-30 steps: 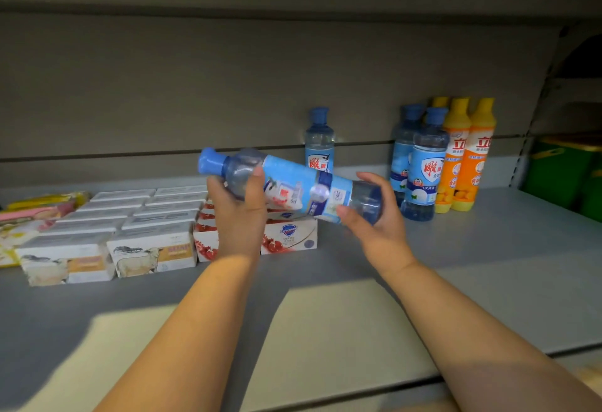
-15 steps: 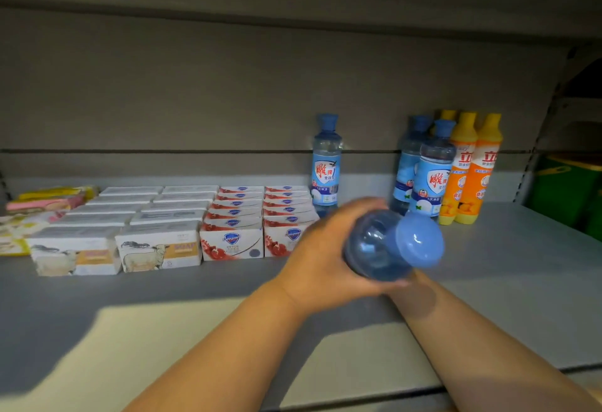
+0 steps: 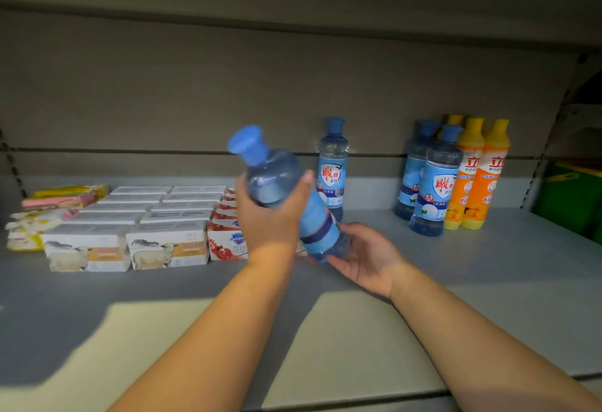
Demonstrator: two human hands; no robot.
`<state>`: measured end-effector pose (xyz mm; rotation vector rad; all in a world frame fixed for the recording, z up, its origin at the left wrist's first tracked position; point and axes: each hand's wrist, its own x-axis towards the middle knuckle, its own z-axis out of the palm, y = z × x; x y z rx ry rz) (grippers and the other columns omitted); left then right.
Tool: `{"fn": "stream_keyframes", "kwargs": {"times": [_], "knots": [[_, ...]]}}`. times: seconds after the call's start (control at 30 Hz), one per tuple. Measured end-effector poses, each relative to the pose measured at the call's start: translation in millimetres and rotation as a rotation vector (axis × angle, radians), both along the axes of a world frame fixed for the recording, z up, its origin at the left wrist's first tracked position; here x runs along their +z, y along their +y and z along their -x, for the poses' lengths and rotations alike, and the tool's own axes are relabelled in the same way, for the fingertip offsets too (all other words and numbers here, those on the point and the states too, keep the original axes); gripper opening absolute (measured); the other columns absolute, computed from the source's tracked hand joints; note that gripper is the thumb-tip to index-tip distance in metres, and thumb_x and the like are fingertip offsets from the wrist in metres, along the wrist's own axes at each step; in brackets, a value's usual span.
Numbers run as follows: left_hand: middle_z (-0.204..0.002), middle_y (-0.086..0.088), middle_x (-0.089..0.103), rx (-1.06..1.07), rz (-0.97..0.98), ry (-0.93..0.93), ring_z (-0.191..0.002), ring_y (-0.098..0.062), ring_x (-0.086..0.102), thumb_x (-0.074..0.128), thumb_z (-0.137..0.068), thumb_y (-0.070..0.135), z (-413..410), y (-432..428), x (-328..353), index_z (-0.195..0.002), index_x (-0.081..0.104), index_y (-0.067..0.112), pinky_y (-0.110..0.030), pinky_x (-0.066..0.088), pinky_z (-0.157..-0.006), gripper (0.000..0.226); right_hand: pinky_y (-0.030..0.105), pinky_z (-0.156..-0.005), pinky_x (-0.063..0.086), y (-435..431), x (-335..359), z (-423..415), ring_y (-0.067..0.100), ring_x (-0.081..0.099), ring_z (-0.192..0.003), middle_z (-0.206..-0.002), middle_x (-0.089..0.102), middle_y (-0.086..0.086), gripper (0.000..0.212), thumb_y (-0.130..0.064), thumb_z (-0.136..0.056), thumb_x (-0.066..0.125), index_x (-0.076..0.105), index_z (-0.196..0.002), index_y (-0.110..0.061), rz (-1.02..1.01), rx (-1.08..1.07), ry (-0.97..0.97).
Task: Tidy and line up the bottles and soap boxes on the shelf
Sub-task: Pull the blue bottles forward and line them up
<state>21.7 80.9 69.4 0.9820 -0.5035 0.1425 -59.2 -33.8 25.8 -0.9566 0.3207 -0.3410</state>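
Bottle (image 3: 312, 212), blue-capped, hangs tilted at centre frame above the shelf (image 3: 488, 265), cap toward the upper left and base toward the lower right. Left hand (image 3: 267, 225) grasps its clear upper body, fingers wrapped round it. Right hand (image 3: 368, 255) cups the base, thumb on its side and fingers beneath. Just behind, a lone blue bottle (image 3: 332, 170) stands upright by the back wall. Two more blue bottles (image 3: 435, 183) stand at right, touching the orange bottles (image 3: 479, 177) beside them. Soap boxes (image 3: 163, 216) lie in rows at left, with red-and-white boxes (image 3: 226, 239) partly hidden behind the left hand. Yellow and pink packs (image 3: 58, 198) sit at far left.
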Motion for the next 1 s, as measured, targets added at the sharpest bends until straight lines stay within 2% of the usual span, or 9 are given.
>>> {"fn": "stream_keyframes", "kwargs": {"times": [0.13, 0.23, 0.33, 0.47, 0.53, 0.63, 0.73, 0.83, 1.0], "knots": [[-0.107, -0.003, 0.067, -0.016, 0.153, 0.31, -0.088, -0.01, 0.069, 0.08, -0.07, 0.034, -22.6, 3.9, 3.8, -0.115, 0.053, 0.015, -0.029, 0.057, -0.077, 0.056, 0.034, -0.084, 0.054, 14.2, -8.4, -13.3, 0.022, 0.065, -0.093, -0.106, 0.067, 0.013, 0.055, 0.014, -0.069, 0.067, 0.055, -0.117, -0.008, 0.438, -0.178, -0.115], [-0.104, 0.005, 0.058, -0.066, 0.126, 0.524, -0.08, -0.005, 0.067, 0.074, -0.077, 0.042, -26.0, 4.9, 2.5, -0.125, 0.035, 0.019, -0.034, 0.06, -0.07, 0.066, 0.023, -0.07, 0.054, 21.3, -4.1, -15.4, 0.007, 0.066, -0.085, -0.103, 0.065, 0.006, 0.065, 0.016, -0.069, 0.071, 0.05, -0.124, -0.011, 0.627, -0.469, -0.199], [-0.113, -0.006, 0.065, -0.329, 0.154, 0.616, -0.093, -0.02, 0.069, 0.063, -0.087, 0.04, -28.7, 4.7, 0.3, -0.13, 0.04, 0.01, -0.038, 0.06, -0.067, 0.057, 0.017, -0.075, 0.051, 24.2, 8.8, -3.9, 0.005, 0.064, -0.092, -0.111, 0.058, 0.01, 0.07, 0.008, -0.064, 0.078, 0.051, -0.119, -0.025, 0.774, -0.596, -0.414], [-0.123, -0.016, 0.063, -0.773, 0.054, 0.672, -0.107, -0.027, 0.064, 0.048, -0.092, 0.048, -26.7, 1.7, -2.2, -0.129, 0.055, 0.006, -0.038, 0.054, -0.089, 0.057, 0.011, -0.083, 0.045, 31.5, 17.6, 12.5, -0.002, 0.053, -0.102, -0.111, 0.045, -0.006, 0.082, -0.022, -0.052, 0.087, 0.046, -0.123, -0.031, 1.266, -0.76, -0.527], [-0.123, -0.017, 0.063, -0.84, -0.003, 0.665, -0.114, -0.028, 0.061, 0.041, -0.093, 0.056, -26.8, -2.3, -5.7, -0.129, 0.055, 0.007, -0.042, 0.048, -0.098, 0.062, 0.008, -0.083, 0.044, 36.4, 20.8, 15.9, -0.004, 0.051, -0.103, -0.11, 0.043, -0.008, 0.082, -0.029, -0.05, 0.087, 0.045, -0.121, -0.029, 1.317, -0.796, -0.568], [-0.118, -0.015, 0.066, -0.756, -0.024, 0.586, -0.108, -0.026, 0.065, 0.035, -0.095, 0.056, -27.2, -7.0, -8.9, -0.13, 0.053, 0.009, -0.038, 0.057, -0.084, 0.061, 0.012, -0.088, 0.043, 32.9, 23.4, 22.3, -0.002, 0.049, -0.106, -0.113, 0.045, -0.005, 0.079, -0.032, -0.051, 0.085, 0.042, -0.117, -0.03, 1.355, -0.796, -0.542], [-0.12, -0.007, 0.063, -0.494, 0.086, 0.436, -0.097, -0.014, 0.069, 0.041, -0.095, 0.053, -33.1, -8.4, -11.2, -0.134, 0.041, 0.016, -0.033, 0.059, -0.069, 0.053, 0.019, -0.094, 0.044, 14.3, 22.0, 27.8, 0.007, 0.049, -0.114, -0.119, 0.046, -0.008, 0.083, -0.017, -0.054, 0.087, 0.04, -0.12, -0.036, 1.367, -0.623, -0.348], [-0.116, 0.002, 0.061, -0.286, 0.108, 0.268, -0.095, -0.008, 0.068, 0.059, -0.082, 0.053, -34.3, -1.8, -9.1, -0.128, 0.034, 0.031, -0.029, 0.057, -0.07, 0.058, 0.013, -0.086, 0.047, 2.5, 13.6, 20.6, 0.009, 0.055, -0.111, -0.124, 0.051, -0.002, 0.092, 0.0, -0.058, 0.085, 0.036, -0.122, -0.042, 1.276, -0.463, -0.164], [-0.095, 0.004, 0.069, -0.412, 0.18, 0.127, -0.093, -0.014, 0.066, 0.07, -0.074, 0.034, -31.0, -2.2, -6.9, -0.105, 0.05, 0.024, -0.03, 0.054, -0.071, 0.038, 0.016, -0.078, 0.051, -7.4, -1.9, 15.4, 0.005, 0.063, -0.1, -0.11, 0.061, -0.005, 0.097, 0.003, -0.058, 0.085, 0.034, -0.126, -0.045, 1.074, -0.377, -0.168]]}}
